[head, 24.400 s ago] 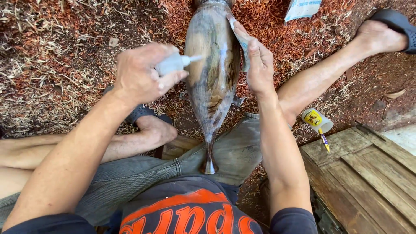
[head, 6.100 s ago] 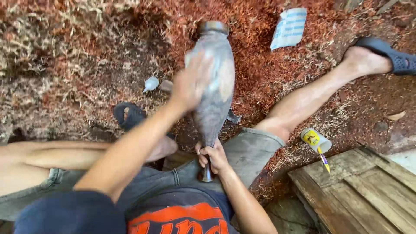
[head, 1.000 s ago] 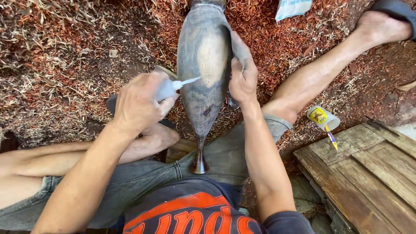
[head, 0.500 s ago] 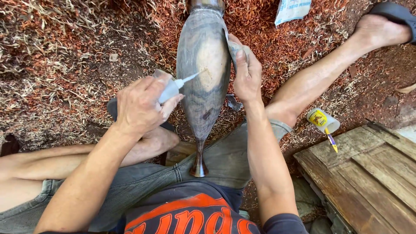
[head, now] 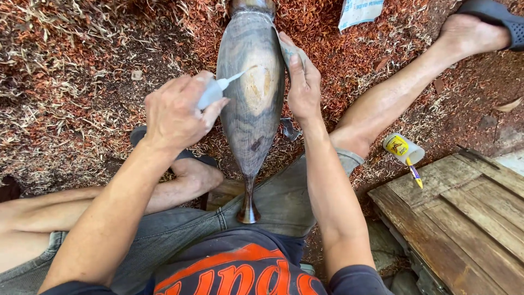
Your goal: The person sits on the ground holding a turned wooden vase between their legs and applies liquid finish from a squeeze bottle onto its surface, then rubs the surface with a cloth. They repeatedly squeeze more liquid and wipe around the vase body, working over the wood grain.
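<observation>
A tall dark wooden vase (head: 248,125) with a pale oval patch lies between my legs, its narrow foot resting on my lap. My left hand (head: 177,112) grips a small white squeeze bottle (head: 214,91) whose thin nozzle points at the pale patch on the vase body. My right hand (head: 302,82) rests flat on the vase's right side, pressing a folded grey piece of sandpaper (head: 289,50) against the wood.
Red-brown wood shavings (head: 82,65) cover the ground. A small yellow-labelled white cup with a pen (head: 405,150) sits by my right knee. A wooden plank platform (head: 464,213) lies at lower right. A white and blue packet (head: 360,10) lies at the top.
My left hand has brought the bottle's nozzle closer to the pale patch. My right hand stays on the vase's side.
</observation>
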